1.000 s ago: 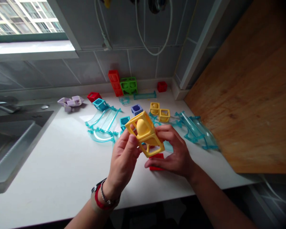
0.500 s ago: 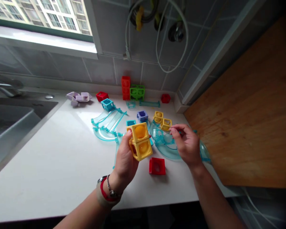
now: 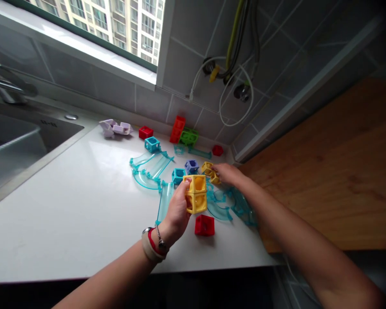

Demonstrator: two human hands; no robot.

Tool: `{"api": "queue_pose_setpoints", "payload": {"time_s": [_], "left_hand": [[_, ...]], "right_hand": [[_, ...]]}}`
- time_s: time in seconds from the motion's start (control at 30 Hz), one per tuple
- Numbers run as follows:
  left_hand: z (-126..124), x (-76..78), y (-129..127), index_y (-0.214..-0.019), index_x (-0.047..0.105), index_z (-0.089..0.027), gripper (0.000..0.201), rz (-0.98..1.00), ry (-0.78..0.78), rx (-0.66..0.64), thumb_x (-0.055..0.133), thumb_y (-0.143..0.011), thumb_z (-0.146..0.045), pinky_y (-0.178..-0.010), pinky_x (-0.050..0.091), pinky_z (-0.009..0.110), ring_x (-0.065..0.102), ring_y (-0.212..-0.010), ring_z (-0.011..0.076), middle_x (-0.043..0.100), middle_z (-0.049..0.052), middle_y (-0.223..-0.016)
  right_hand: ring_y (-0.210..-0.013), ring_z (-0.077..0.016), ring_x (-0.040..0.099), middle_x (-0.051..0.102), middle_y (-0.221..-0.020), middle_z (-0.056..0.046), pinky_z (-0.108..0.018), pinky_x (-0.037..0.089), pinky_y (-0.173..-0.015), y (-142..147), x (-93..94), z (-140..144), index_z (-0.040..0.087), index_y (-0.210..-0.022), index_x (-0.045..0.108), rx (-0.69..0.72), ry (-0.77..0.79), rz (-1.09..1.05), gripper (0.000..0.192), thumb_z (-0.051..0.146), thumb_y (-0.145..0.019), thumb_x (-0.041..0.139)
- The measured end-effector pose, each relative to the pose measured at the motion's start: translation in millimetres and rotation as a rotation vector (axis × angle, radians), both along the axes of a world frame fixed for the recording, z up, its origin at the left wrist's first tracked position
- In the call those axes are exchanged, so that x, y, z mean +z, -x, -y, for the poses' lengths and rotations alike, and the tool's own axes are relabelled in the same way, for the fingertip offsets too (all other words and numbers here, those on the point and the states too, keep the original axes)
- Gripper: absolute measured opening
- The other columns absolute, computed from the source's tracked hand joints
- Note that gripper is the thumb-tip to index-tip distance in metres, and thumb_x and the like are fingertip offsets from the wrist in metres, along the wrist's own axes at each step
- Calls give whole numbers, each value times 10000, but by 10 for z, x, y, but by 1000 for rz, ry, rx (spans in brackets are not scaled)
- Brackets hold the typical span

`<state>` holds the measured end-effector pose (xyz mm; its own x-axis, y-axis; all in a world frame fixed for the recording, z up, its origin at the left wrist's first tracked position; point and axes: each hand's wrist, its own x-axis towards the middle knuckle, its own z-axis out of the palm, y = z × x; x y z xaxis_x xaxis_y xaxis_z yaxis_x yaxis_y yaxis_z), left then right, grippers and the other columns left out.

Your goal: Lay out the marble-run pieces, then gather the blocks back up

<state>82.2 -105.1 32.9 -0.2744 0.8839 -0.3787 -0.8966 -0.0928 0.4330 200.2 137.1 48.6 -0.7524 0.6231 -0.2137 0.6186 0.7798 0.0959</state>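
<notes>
My left hand (image 3: 176, 210) is closed around two joined yellow hollow cubes (image 3: 196, 202), holding them up over the counter with the thumb on their left side. Farther back and to the right, my right hand (image 3: 227, 174) has its fingertips on one of two loose yellow cubes (image 3: 215, 177); the fingers partly cover it. The other yellow cube (image 3: 206, 168) sits just behind, touching or very near. A purple cube (image 3: 192, 166) and a teal cube (image 3: 178, 175) stand left of these. A red cube (image 3: 204, 225) lies near the front of the counter.
Clear teal track pieces (image 3: 152, 165) spread over the white counter (image 3: 93, 214), with more curved pieces (image 3: 242, 206) under my right forearm. Red blocks (image 3: 177, 129) and green blocks (image 3: 189, 137) stand by the wall. A wooden panel (image 3: 324, 171) bounds the right; a sink (image 3: 16, 137), the left.
My right hand has reached farther back, onto the loose yellow cubes. My left hand still holds its pair of yellow cubes. The camera view has tilted and shifted.
</notes>
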Motion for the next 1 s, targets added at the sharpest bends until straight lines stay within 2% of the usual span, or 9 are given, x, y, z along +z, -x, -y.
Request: {"api": "queue_pose_setpoints", "payload": {"time_s": [0.13,0.27,0.43,0.73,0.87,1.0], "left_hand": [[0,-18,13,-1122,662,-173,315,8,-19,24,650,-928,-421,-621,586,236,713,-698,149,739,29,-882],[9,-22,21,-1140,643,-182,302,23,-20,24,636,-938,-407,-611,588,234,723,-688,150,742,27,-884],[15,-12,26,-1193,624,-147,329,20,-15,-42,529,-992,-390,-590,617,305,754,-647,210,759,69,-845],[34,35,18,-1220,638,-111,365,16,-29,-81,461,-1036,-371,-597,632,315,791,-722,252,777,118,-854],[40,47,17,-1224,638,-110,375,25,-37,-76,432,-1052,-371,-637,649,329,804,-779,264,791,131,-884],[59,83,19,-1220,658,-87,420,42,-62,-87,403,-1062,-381,-721,667,370,809,-879,292,803,177,-960]], "right_hand": [[-1000,-250,714,754,-1145,-102,-325,521,-831,-37,17,-33,211,-1235,674,-32,-47,12,308,224,-929,700],[-961,-221,704,726,-1121,-76,-378,552,-852,-128,11,-57,168,-1266,619,-68,-93,-32,326,305,-975,672],[-990,-240,709,743,-1116,-92,-326,514,-833,-233,59,-69,182,-1198,606,-92,-130,-105,324,238,-897,711],[-975,-286,708,742,-1107,-112,-306,466,-760,-321,224,66,227,-1154,575,-152,-222,-255,326,216,-840,663],[-886,-260,699,740,-1019,-76,-292,454,-716,-330,334,187,234,-1115,573,-120,-190,-300,300,234,-830,669],[-873,-235,665,705,-993,-52,-290,445,-747,-365,511,376,238,-1058,585,-4,-104,-312,246,210,-830,673]]}}
